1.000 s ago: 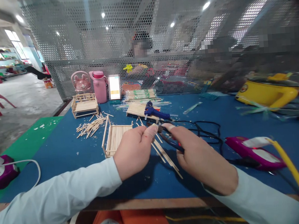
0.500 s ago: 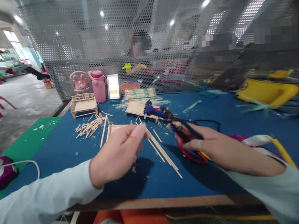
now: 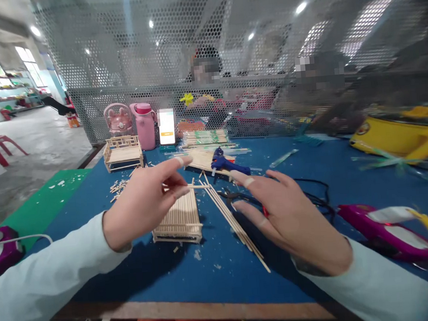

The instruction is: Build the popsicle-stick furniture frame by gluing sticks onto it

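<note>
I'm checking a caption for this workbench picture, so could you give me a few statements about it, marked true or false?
1. The left hand holds a thin stick. True.
2. The right hand grips the blue glue gun. False: the right hand is open, near the pliers.
3. The pink bottle stands right of the phone in the picture. False: it stands left.
4. Several long sticks lie on the blue tabletop. True.
5. The power strip at the picture's right is green. False: it is purple.

Head cam; fwd/down; close to tbl (image 3: 216,285)
</note>
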Demonstrator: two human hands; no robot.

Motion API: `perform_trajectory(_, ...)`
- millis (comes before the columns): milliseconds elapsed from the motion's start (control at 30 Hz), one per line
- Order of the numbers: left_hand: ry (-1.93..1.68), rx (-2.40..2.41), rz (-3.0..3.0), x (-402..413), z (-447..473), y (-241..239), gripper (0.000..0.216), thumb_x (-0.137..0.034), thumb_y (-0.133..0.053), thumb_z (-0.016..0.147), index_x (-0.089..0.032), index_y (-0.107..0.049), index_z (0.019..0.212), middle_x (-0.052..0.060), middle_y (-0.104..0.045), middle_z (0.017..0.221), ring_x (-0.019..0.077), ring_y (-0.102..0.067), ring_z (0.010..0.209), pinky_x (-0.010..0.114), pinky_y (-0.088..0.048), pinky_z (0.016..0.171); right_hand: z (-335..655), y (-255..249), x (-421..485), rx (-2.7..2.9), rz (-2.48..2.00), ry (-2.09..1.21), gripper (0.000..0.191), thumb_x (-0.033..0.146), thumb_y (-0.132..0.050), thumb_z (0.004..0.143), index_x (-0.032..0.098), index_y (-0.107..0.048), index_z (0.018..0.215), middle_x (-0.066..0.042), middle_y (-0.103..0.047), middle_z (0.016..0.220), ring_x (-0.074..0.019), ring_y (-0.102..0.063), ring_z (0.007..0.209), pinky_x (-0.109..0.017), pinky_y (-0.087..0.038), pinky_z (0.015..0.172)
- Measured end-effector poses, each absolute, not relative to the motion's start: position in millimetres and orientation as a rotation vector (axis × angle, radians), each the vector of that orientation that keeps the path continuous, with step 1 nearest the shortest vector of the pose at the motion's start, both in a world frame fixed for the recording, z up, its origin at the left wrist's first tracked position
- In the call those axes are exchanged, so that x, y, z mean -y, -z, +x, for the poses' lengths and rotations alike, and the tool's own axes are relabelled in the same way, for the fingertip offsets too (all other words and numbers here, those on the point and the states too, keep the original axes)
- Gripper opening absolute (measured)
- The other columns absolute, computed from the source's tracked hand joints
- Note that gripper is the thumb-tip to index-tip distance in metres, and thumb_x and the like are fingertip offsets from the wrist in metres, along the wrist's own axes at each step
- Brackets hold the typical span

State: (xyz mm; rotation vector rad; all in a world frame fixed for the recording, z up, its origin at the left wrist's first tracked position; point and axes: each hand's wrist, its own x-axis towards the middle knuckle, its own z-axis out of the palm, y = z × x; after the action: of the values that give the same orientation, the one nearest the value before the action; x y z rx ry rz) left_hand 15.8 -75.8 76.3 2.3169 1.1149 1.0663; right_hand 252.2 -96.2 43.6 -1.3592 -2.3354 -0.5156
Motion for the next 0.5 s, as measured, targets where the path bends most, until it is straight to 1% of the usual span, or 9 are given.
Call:
perform_trajectory(67,-1.035,-1.059,2.362,73.7,21.5,-77.3,0.037,-0.020,-0.058,0.078,-0.020,-0.058,0.115,0.002,-0.069,0.078,0.0127,-0.059,0.067,0.024,-0.045,0.065,238.5,-59.7,96.2,2.370,-1.178,0.469,0.035,0.033,-0.038,0.090,0.018,-0.051,0.120,-0.009,-0.066,0.107,-0.0232,-0.059,0.100,-0.041,-0.038,0.092)
perform_trajectory(133,-1.031,-1.009,2.353,71.1,25.6,-80.5,0.036,-0.019,-0.059,0.077,-0.020,-0.059,0.113,0.002,-0.069,0.077,0.0127,-0.060,0.067,0.024,-0.045,0.066,226.8,-69.3,89.3,2.387,-1.078,0.439,0.029,0.030,-0.038,0.091,0.018,-0.060,0.106,-0.008,-0.068,0.096,-0.0216,-0.062,0.090,-0.035,-0.044,0.081)
perform_trajectory(200,-1.105,-0.974,2.276,64.0,23.8,-85.3,0.036,-0.021,-0.062,0.075,-0.021,-0.060,0.112,0.002,-0.069,0.079,0.0128,-0.061,0.070,0.024,-0.046,0.068,220.5,-71.7,74.6,2.378,-1.067,0.415,0.029,0.029,-0.036,0.091,0.019,-0.063,0.093,-0.007,-0.069,0.084,-0.0198,-0.062,0.080,-0.031,-0.045,0.071)
perform_trajectory(267,-1.317,-0.975,2.094,49.6,14.5,-88.4,0.036,-0.026,-0.064,0.075,-0.021,-0.060,0.110,0.003,-0.068,0.086,0.0127,-0.061,0.075,0.023,-0.046,0.069,219.9,-68.2,54.3,2.315,-1.122,0.384,0.030,0.030,-0.037,0.092,0.020,-0.064,0.084,-0.006,-0.068,0.077,-0.0180,-0.061,0.072,-0.030,-0.044,0.067)
perform_trajectory(333,-1.641,-1.009,1.778,28.4,0.4,-84.3,0.030,-0.031,-0.060,0.077,-0.022,-0.061,0.105,0.003,-0.066,0.093,0.0115,-0.059,0.077,0.021,-0.045,0.065,222.1,-60.0,32.8,2.220,-1.166,0.321,0.030,0.031,-0.041,0.090,0.020,-0.064,0.074,-0.004,-0.067,0.072,-0.0163,-0.060,0.068,-0.028,-0.044,0.064)
perform_trajectory(400,-1.920,-1.056,1.371,5.7,-12.2,-69.1,0.023,-0.034,-0.054,0.080,-0.021,-0.061,0.098,0.002,-0.064,0.090,0.0080,-0.056,0.067,0.018,-0.041,0.054,223.7,-48.6,15.1,2.155,-1.134,0.220,0.026,0.029,-0.048,0.086,0.019,-0.063,0.067,-0.003,-0.066,0.068,-0.0149,-0.060,0.065,-0.026,-0.044,0.061)
perform_trajectory(433,-1.967,-1.111,1.216,-3.8,-16.2,-57.6,0.020,-0.032,-0.055,0.078,-0.019,-0.062,0.092,0.001,-0.063,0.085,0.0059,-0.052,0.059,0.016,-0.037,0.048,223.6,-42.4,8.9,2.149,-1.110,0.158,0.024,0.027,-0.050,0.085,0.018,-0.063,0.067,-0.003,-0.067,0.069,-0.0145,-0.061,0.066,-0.025,-0.044,0.062)
perform_trajectory(467,-1.904,-1.161,1.121,-11.1,-18.0,-44.4,0.017,-0.028,-0.057,0.075,-0.017,-0.062,0.087,0.000,-0.062,0.080,0.0042,-0.046,0.052,0.015,-0.033,0.044,222.9,-36.5,4.7,2.148,-1.094,0.104,0.022,0.025,-0.051,0.084,0.018,-0.063,0.067,-0.003,-0.067,0.070,-0.0142,-0.061,0.068,-0.025,-0.045,0.063)
perform_trajectory(500,-1.765,-1.177,1.069,-15.6,-17.9,-30.7,0.017,-0.024,-0.059,0.071,-0.016,-0.062,0.087,0.000,-0.061,0.077,0.0031,-0.042,0.047,0.016,-0.030,0.042,221.6,-31.0,2.4,2.155,-1.086,0.061,0.020,0.022,-0.052,0.083,0.018,-0.064,0.068,-0.003,-0.068,0.072,-0.0141,-0.062,0.070,-0.025,-0.045,0.065)
